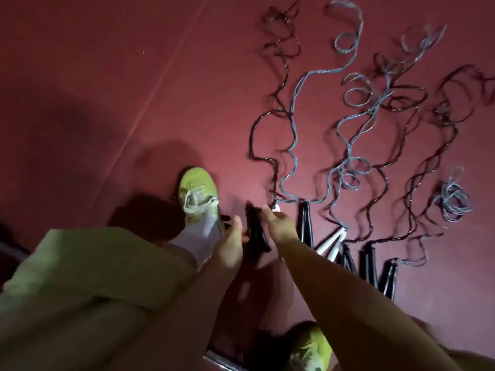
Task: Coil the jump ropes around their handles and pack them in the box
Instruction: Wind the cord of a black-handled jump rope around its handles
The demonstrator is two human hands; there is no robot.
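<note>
Several jump ropes lie stretched out on the red floor (107, 76), black ones (270, 119) and grey-blue ones (348, 124), with their handles nearest me. A pair of black handles (255, 231) is raised between my hands. My left hand (231, 245) grips them from the left, thumb up. From the right, my right hand (281, 223) touches their top with its thumb; its fingers are hidden. A white handle tip (276, 208) shows just past that hand. More handles lie to the right: black (305, 226), white (332, 242), black (368, 263).
My legs are in green trousers with yellow-green shoes, one (198, 194) left of the hands, one (310, 349) at the bottom. A loose grey-blue rope bundle (454, 199) lies at the right. A pale straight edge (217, 360) shows at the bottom, perhaps a box.
</note>
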